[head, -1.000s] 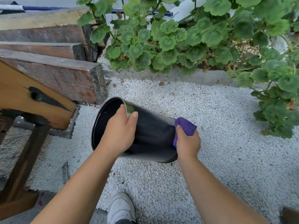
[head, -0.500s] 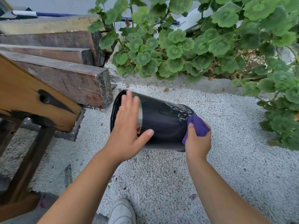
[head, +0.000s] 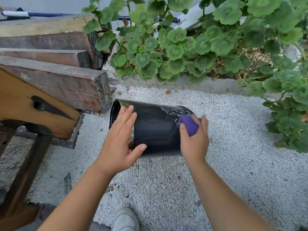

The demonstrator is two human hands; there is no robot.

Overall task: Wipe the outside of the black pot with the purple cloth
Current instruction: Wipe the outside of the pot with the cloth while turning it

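The black pot [head: 155, 129] lies on its side above the white gravel, its open mouth facing left toward the wooden beams. My left hand [head: 119, 144] rests flat against the pot's side near the rim, fingers spread, thumb under the wall. My right hand [head: 194, 142] is at the pot's base end and clutches the bunched purple cloth [head: 190, 124], pressing it on the upper side of the pot. Pale smears show on the pot's surface just left of the cloth.
Stacked wooden beams [head: 66, 84] and a wooden bench leg [head: 25, 172] stand at the left. Leafy green plants [head: 200, 47] fill the back and right behind a concrete kerb. White gravel [head: 233, 147] covers the ground. My white shoe [head: 125, 220] is at the bottom.
The pot has turned from tilted toward me to lying level. My left hand went from gripping the rim to lying flat on the side. The cloth moved up from the base onto the upper side.
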